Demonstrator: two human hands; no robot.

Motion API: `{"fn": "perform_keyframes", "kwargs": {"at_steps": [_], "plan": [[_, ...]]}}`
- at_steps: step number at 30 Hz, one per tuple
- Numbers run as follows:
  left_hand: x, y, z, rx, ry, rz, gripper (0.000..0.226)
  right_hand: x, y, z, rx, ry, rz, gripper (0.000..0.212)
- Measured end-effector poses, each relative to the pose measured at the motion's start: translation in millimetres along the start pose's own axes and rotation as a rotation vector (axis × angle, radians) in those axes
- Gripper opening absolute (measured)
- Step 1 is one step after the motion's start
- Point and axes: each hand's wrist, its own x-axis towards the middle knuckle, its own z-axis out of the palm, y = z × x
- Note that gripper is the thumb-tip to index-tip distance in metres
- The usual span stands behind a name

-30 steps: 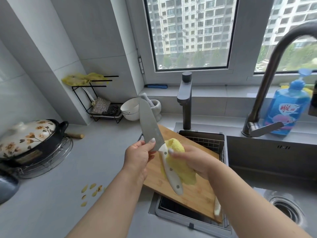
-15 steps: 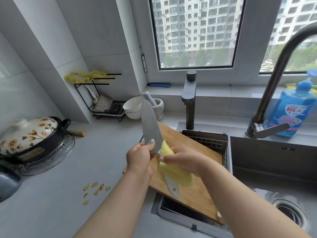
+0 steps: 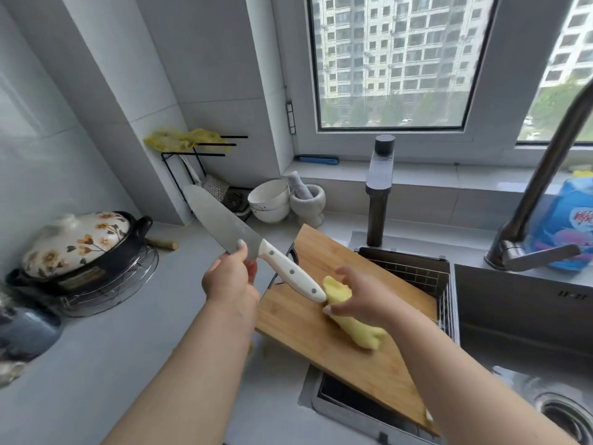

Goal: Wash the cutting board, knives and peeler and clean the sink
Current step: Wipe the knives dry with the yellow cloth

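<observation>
My left hand (image 3: 231, 279) pinches a large knife (image 3: 224, 224) at the heel of its grey blade, which points up and to the left. The white riveted handle (image 3: 292, 274) slants down to the right. Beside the handle's end, my right hand (image 3: 359, 298) grips a crumpled yellow cloth (image 3: 356, 326). Both hands are above a wooden cutting board (image 3: 349, 361) that lies slanted over a wire basket (image 3: 414, 271) set in the sink. The sink basin (image 3: 513, 313) and its drain (image 3: 564, 412) are to the right.
A dark tall faucet (image 3: 545, 175) and a blue soap bottle (image 3: 568, 226) stand at the back right, with a short dark tap (image 3: 380, 187) behind the board. On the left counter are a flowered pot (image 3: 77, 242) on a wire rack, white bowls (image 3: 268, 200) and a mortar (image 3: 306, 200).
The cloth has come off the knife's handle and my right hand now holds it beside the handle's end. My left hand has tilted the blade from nearly upright toward the left.
</observation>
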Motion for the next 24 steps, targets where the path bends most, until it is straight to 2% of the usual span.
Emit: {"fn": "perform_keyframes", "kwargs": {"at_steps": [2,5,7,9,13,16,21,24], "plan": [[1,6,-6,-0.046,-0.001,-0.036,0.013,-5,-13,9,0.077,-0.046,-0.110,0.083],[1,21,-17,-0.117,-0.026,-0.079,0.012,-16,-45,23,0.512,-0.067,-0.269,0.057],[2,34,-28,-0.159,-0.040,-0.093,0.010,-19,-72,32,0.801,0.013,-0.294,0.040],[2,48,-41,-0.198,-0.063,-0.099,0.009,-19,-96,43,1.019,0.063,-0.318,0.032],[6,81,-76,-0.229,-0.083,-0.095,0.013,-20,-143,72,1.368,-0.002,-0.398,0.026],[12,105,-108,-0.271,-0.069,-0.096,0.013,-24,-183,96,1.352,-0.051,-0.459,0.033],[25,143,-168,-0.361,-0.055,-0.066,0.012,-32,-250,136,1.261,-0.016,-0.534,0.017],[32,167,-202,-0.428,-0.015,-0.009,0.022,-38,-288,157,1.240,0.006,-0.606,0.013]]}}
